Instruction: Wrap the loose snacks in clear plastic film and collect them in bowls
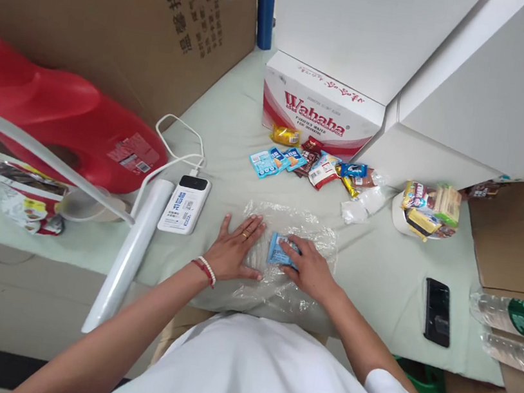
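A crinkled sheet of clear plastic film (323, 231) lies spread on the cloth-covered table in front of me. On the film rests a small light-blue snack packet (276, 250). My right hand (310, 268) is closed over its right side, thumb at the lower edge and fingers across the top. To the left, my left hand (235, 248) lies flat on the film with its fingers stretched out. It wears a ring and wrist bracelets and holds nothing.
Wrapped snacks (324, 169) lie before a Wahaba-style white-and-red carton (323, 111). A white cup (400, 216) holds more snacks. Left are a power bank (185, 205), a film roll (129, 256) and a red jug (73, 118). Right are a phone (438, 312) and bottles (513, 316).
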